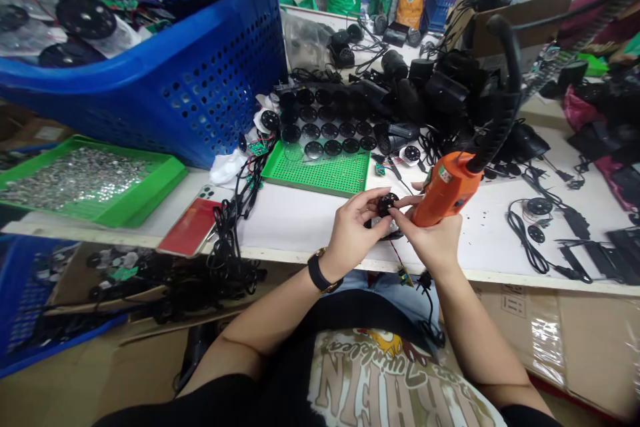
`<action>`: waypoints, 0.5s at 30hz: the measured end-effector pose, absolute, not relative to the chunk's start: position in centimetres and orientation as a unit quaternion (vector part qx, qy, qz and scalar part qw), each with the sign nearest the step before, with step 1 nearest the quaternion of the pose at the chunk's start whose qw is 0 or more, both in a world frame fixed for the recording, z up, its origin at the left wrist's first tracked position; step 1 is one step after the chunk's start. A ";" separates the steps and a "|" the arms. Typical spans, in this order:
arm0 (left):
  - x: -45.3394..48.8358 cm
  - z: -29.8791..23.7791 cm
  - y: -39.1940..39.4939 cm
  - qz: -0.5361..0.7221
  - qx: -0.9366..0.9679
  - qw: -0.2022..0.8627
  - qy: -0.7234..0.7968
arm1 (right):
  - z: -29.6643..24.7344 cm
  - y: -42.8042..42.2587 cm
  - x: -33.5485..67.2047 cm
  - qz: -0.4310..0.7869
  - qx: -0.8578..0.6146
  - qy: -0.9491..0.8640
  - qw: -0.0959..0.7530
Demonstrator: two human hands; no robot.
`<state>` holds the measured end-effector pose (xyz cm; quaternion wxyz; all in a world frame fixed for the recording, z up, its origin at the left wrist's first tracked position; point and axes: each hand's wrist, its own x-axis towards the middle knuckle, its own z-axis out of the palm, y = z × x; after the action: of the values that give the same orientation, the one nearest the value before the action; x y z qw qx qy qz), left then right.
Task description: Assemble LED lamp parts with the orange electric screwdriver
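Head view, left hand (353, 230) pinching black part (387, 204), right hand (430, 240) gripping orange power tool (447, 189)

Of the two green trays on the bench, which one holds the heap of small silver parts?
The walled green tray at far left; the other, a flat perforated green board, has no such heap.

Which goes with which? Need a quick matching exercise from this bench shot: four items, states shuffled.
Items:
1. orange electric screwdriver
2. small black round part
3. phone in a red case
4. green tray

States:
A. lying left of the black cable bundle
B. pinched in the left hand
C. holding small silver pieces
D. gripped in the right hand

Pairs: 1-D, 2-B, 3-A, 4-C
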<state>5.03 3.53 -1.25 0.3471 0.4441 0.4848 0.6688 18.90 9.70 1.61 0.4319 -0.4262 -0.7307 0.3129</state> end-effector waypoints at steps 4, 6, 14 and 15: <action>5.7 -0.9 3.7 0.665 0.471 0.267 0.514 | 1.5 9.9 18.8 0.311 -0.435 -0.726 0.433; 6.1 -0.7 3.6 0.654 0.488 0.219 0.535 | 1.4 9.9 18.8 0.308 -0.437 -0.726 0.433; 6.5 -0.7 3.7 0.612 0.543 0.115 0.563 | 1.1 10.5 18.8 0.292 -0.440 -0.733 0.428; 6.4 -0.7 3.8 0.605 0.555 0.106 0.562 | 1.3 10.6 18.8 0.293 -0.439 -0.736 0.424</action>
<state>6.35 3.76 -0.67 0.1058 0.5547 0.5618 0.6046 18.80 10.58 1.28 0.4243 -0.4388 -0.7361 0.2926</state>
